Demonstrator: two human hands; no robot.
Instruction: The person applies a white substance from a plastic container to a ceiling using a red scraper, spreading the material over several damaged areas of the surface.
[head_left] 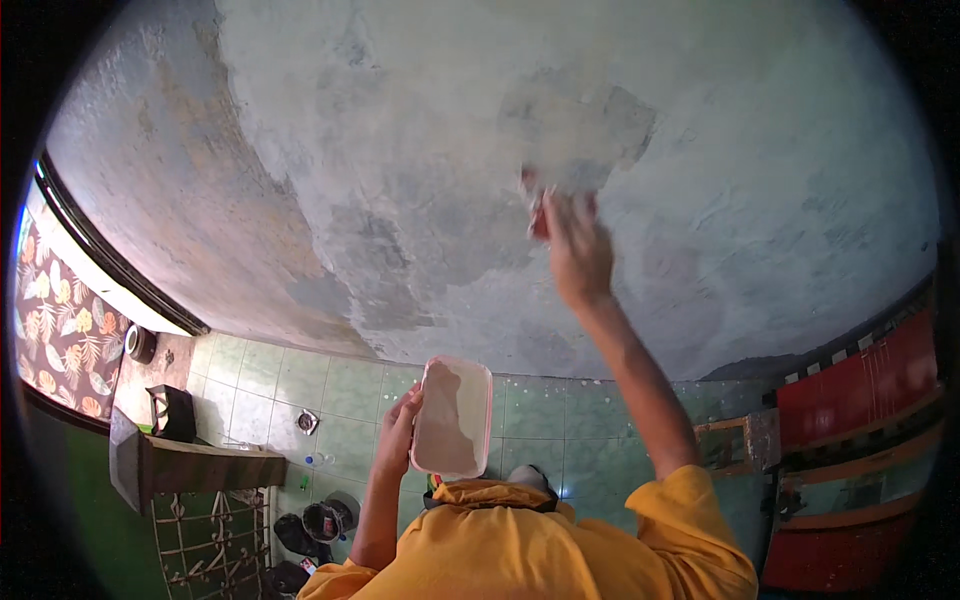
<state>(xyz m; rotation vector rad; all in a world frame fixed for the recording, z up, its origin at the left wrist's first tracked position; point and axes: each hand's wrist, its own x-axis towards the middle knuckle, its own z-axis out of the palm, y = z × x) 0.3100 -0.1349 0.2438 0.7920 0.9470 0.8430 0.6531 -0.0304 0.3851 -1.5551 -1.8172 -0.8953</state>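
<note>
My right hand (580, 250) is raised to the wall (450, 130), its fingers closed round a red-edged putty knife (540, 212) blurred by motion. The blade meets or nearly meets the wall just below a darker grey patch (610, 125); exact contact is hard to tell. Lower down, my left hand (398, 430) grips the left side of a pinkish rectangular plastic tub (488, 420). Pale putty (440, 420) covers part of its inside. The wall is mottled, with pale smoothed areas and rough grey ones.
Green floor tiles (340, 390) run along the wall's foot. At left are a wooden-topped partition with a metal grille (210, 540), a black bag (172, 412) and a dark bucket (325, 520). A red cabinet (850, 390) stands at right. A leaf-patterned cloth (65, 330) lies far left.
</note>
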